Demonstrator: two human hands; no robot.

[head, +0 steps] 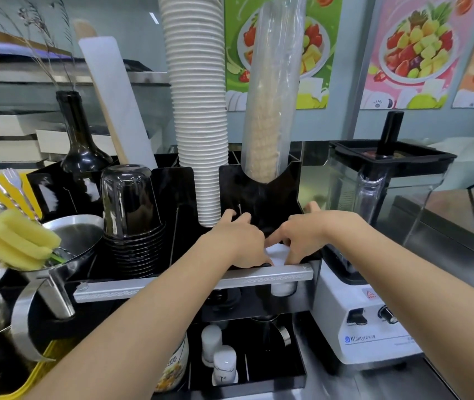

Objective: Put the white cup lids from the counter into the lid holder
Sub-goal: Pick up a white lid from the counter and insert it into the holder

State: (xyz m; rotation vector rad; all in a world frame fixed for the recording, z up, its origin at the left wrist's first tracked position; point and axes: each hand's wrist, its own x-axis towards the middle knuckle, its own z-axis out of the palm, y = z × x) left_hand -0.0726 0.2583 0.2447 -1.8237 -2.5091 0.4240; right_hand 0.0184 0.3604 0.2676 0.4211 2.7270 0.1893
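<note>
Both my hands reach into the right front compartment of the black lid holder. White cup lids show between them, low in that compartment. My left hand presses on the lids from the left, fingers curled over them. On the right side of the lids rests my right hand, fingertips touching them and thumb against the holder's right wall. How many lids there are stays hidden under my fingers.
A tall stack of white paper cups and a plastic-sleeved cup stack rise from the holder. Black cups stand left. A blender sits right. A metal rail crosses in front. Sponges and forks lie far left.
</note>
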